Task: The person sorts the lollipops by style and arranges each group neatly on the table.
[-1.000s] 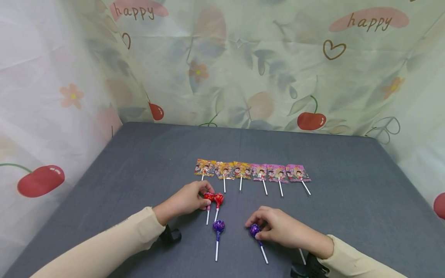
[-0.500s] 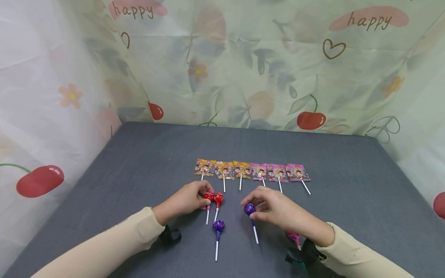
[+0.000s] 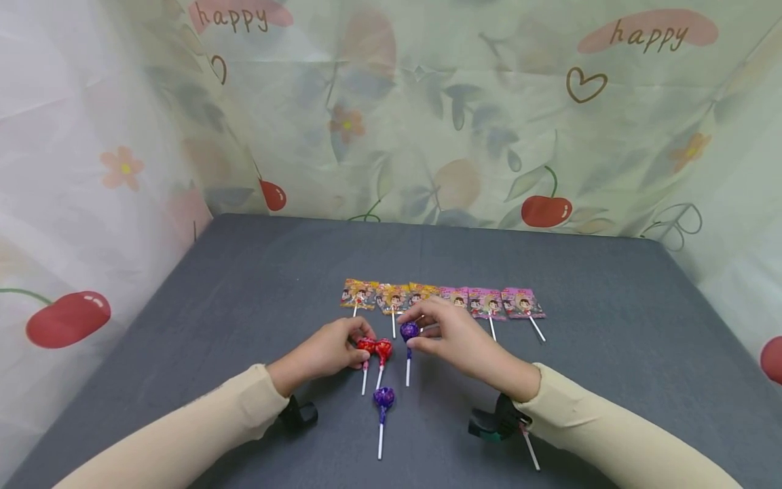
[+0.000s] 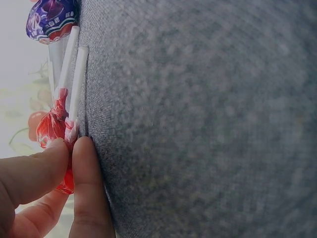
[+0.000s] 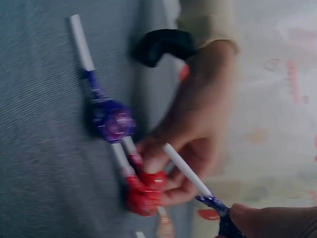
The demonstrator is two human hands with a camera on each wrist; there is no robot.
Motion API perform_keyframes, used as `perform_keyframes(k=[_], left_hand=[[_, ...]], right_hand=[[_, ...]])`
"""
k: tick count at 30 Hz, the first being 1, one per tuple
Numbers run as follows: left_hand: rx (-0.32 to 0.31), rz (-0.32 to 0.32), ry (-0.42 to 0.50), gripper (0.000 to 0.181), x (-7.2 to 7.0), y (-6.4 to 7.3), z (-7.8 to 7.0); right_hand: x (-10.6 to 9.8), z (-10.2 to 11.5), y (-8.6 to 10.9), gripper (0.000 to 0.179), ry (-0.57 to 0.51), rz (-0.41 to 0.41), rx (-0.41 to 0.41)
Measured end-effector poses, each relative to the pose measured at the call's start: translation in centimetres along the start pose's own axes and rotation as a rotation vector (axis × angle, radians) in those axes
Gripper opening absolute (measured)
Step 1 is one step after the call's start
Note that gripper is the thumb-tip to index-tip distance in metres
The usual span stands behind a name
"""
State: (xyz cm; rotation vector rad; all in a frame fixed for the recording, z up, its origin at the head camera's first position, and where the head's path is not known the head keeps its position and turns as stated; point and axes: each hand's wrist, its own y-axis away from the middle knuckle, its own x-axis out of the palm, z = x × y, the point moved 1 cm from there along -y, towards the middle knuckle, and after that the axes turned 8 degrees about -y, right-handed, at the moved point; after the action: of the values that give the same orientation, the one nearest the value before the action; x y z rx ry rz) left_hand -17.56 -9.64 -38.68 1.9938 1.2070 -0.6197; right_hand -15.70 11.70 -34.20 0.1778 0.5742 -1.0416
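My left hand (image 3: 324, 352) pinches a red-wrapped lollipop (image 3: 366, 345) between thumb and fingers, low over the table. A second red lollipop (image 3: 383, 350) lies right beside it, the heads side by side. In the right wrist view the two red heads (image 5: 143, 199) overlap. My right hand (image 3: 467, 339) holds a purple-wrapped lollipop (image 3: 409, 331) by its head, white stick pointing toward me, just right of the red pair. Another purple lollipop (image 3: 383, 397) lies on the table in front of the red ones, its head near their stick ends.
Behind the hands runs a row of flat-wrapped lollipops, orange packets (image 3: 359, 294) at left and pink packets (image 3: 485, 303) at right. My right hand partly covers the row's middle. A lollipop stick (image 3: 531, 449) shows beneath my right wrist. Patterned curtains (image 3: 427, 136) enclose the grey table (image 3: 275, 265).
My right hand has carried the purple lollipop forward and left, from the right front to beside the red pair. The left hand and the red lollipops have stayed in place.
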Motion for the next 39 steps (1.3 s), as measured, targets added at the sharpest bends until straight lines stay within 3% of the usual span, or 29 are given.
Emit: perform_keyframes(k=[13, 39], left_hand=[[-0.01, -0.004, 0.02, 0.017, 0.1, 0.0, 0.0], [0.005, -0.026, 0.022, 0.017, 0.1, 0.1, -0.2]], right_hand=[[2.8, -2.6, -1.2, 0.025, 0.102, 0.056, 0.092], [3.7, -3.2, -1.3, 0.021, 0.159, 0.048, 0.111]])
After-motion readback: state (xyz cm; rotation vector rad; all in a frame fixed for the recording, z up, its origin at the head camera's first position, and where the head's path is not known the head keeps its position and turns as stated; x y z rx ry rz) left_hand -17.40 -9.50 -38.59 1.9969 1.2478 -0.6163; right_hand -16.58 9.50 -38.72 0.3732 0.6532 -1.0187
